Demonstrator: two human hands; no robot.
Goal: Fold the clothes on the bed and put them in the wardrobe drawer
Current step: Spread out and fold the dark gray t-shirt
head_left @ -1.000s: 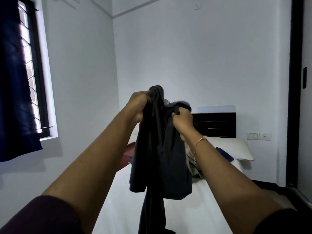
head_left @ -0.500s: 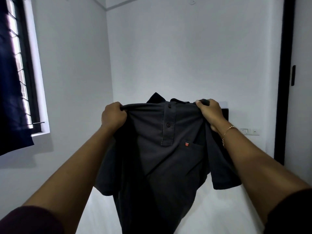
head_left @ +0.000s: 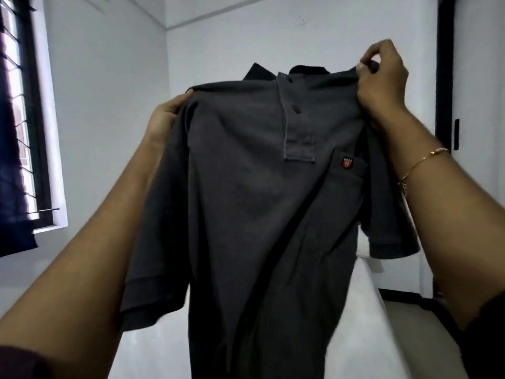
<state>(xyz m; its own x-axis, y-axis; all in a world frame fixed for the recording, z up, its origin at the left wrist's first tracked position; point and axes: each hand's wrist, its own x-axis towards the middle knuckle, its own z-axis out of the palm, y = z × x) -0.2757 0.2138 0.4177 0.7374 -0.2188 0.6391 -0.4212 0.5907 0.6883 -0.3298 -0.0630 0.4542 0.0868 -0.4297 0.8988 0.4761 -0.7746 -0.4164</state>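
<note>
A dark grey polo shirt (head_left: pixel 246 201) hangs spread out in the air in front of me, its front towards me, with a buttoned placket and a small red badge on the chest pocket. My left hand (head_left: pixel 164 121) grips its left shoulder. My right hand (head_left: pixel 382 77) pinches the other shoulder, held a little higher. The shirt's body hangs down over the white bed (head_left: pixel 363 324) and hides most of it. Both short sleeves dangle below my hands.
A barred window (head_left: pixel 16 119) with a dark blue curtain (head_left: pixel 13 214) is on the left wall. White walls stand behind the shirt. A dark door frame (head_left: pixel 444 77) runs up the right side. The wardrobe drawer is out of view.
The bunched shirt has been pulled apart and opened flat. Both hands moved outward and up with its shoulders, the right one highest.
</note>
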